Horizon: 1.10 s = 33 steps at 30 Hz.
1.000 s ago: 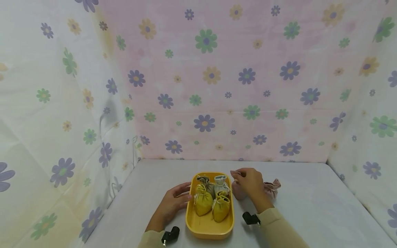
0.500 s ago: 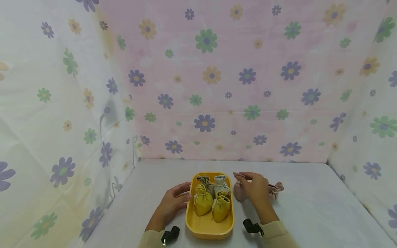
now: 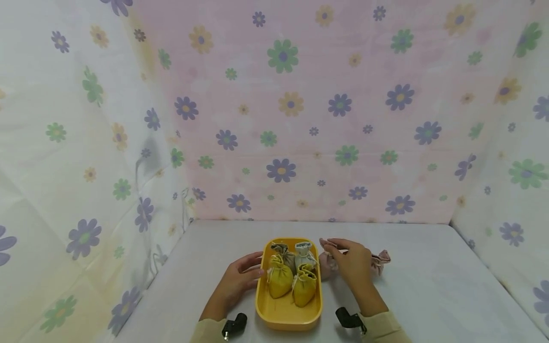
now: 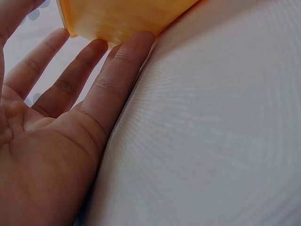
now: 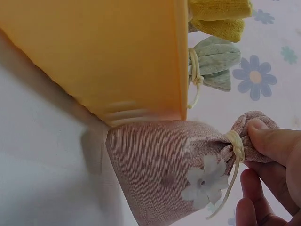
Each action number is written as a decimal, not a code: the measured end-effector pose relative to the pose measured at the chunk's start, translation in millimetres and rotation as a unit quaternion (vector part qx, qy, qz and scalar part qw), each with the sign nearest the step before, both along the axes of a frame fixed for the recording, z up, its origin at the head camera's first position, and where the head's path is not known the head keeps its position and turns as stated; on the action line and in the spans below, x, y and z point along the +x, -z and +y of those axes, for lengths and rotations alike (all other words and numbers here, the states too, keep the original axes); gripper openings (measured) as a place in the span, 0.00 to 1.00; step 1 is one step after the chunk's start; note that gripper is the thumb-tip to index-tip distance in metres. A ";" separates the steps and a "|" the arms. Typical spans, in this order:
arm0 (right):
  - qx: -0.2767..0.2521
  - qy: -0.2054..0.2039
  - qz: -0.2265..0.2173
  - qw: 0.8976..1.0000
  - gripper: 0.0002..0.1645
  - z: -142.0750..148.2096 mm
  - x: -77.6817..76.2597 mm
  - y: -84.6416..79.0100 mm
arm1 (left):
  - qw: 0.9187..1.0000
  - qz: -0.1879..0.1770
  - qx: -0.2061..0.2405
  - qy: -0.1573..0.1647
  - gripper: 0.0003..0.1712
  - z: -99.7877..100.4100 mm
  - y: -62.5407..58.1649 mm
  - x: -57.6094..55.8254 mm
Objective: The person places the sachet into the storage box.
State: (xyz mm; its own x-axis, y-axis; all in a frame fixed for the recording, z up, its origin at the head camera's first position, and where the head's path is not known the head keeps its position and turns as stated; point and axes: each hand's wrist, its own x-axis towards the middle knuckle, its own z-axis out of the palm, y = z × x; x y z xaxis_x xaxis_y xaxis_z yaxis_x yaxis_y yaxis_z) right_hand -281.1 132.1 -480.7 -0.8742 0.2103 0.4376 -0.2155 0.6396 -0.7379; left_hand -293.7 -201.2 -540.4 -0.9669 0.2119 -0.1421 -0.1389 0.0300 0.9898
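Note:
My right hand point(image 3: 357, 261) pinches the gathered neck of a dusty pink drawstring pouch point(image 5: 155, 165) between thumb and fingers. The pouch has a cream cord and a white flower on its side. It hangs upright beside the right wall of a yellow tray point(image 3: 289, 323), its bottom close to the table. Inside the tray stand two yellow pouches point(image 3: 280, 283), a grey-brown pouch point(image 3: 286, 257) and a pale grey-green pouch point(image 5: 216, 61). At the tray's left side, my left hand point(image 3: 238, 280) rests with fingers spread, fingertips at the wall.
Another pink pouch point(image 3: 379, 263) lies on the white table point(image 3: 429, 286) to the right, partly behind my right hand. A flower-printed curtain point(image 3: 283, 119) rises at the back and both sides.
My right hand shifts slightly right, then the pink pouch swings a little left toward the tray and turns, so its white flower shows. My left hand stays at the tray.

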 end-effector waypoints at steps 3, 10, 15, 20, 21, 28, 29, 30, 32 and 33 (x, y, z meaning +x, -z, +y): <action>0.000 0.003 0.005 1.000 0.13 -1.0 1.2 -2.4 | 1.000 0.003 -0.005 0.000 0.44 -0.4 -0.4 0.4; -0.005 0.006 0.017 1.000 0.12 -1.9 4.5 -9.1 | 1.000 0.008 0.005 0.004 0.43 -3.8 1.9 -1.1; 0.014 0.011 0.038 0.999 0.13 -0.4 6.5 -12.8 | 1.000 0.004 0.004 0.001 0.43 -3.3 3.2 -2.3; 0.032 0.019 0.066 0.997 0.12 2.2 9.1 -17.9 | 1.000 0.006 0.007 0.002 0.43 -2.9 2.6 -2.3; 0.034 0.019 0.070 0.997 0.12 2.6 9.9 -19.1 | 1.000 0.006 0.008 0.003 0.43 -3.0 2.6 -2.1; 0.034 0.013 0.090 0.995 0.13 4.6 16.3 -27.4 | 1.000 0.009 0.011 0.005 0.43 -2.5 2.3 -0.7; 0.035 0.012 0.095 0.995 0.13 4.8 17.2 -28.7 | 1.000 0.009 0.010 0.004 0.43 -2.4 2.3 -0.6; 0.035 0.011 0.100 0.994 0.13 5.0 18.1 -29.9 | 1.000 0.008 0.010 0.005 0.43 -2.2 2.4 -0.4; 0.036 0.010 0.110 0.993 0.13 5.5 19.3 -32.2 | 1.000 0.008 0.008 0.005 0.43 -2.1 2.4 -0.3; 0.036 0.009 0.115 0.993 0.13 5.8 20.0 -33.4 | 1.000 0.008 0.008 0.005 0.43 -2.0 2.3 -0.2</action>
State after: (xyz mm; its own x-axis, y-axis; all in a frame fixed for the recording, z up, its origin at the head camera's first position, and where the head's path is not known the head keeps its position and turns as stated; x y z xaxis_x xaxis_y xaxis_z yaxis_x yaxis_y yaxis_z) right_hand -261.1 138.0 -447.2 -0.7457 0.1866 0.6396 -0.3609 0.6938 -0.6232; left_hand -293.9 -203.2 -542.7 -0.9667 0.2242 -0.1233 -0.1230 0.0152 0.9923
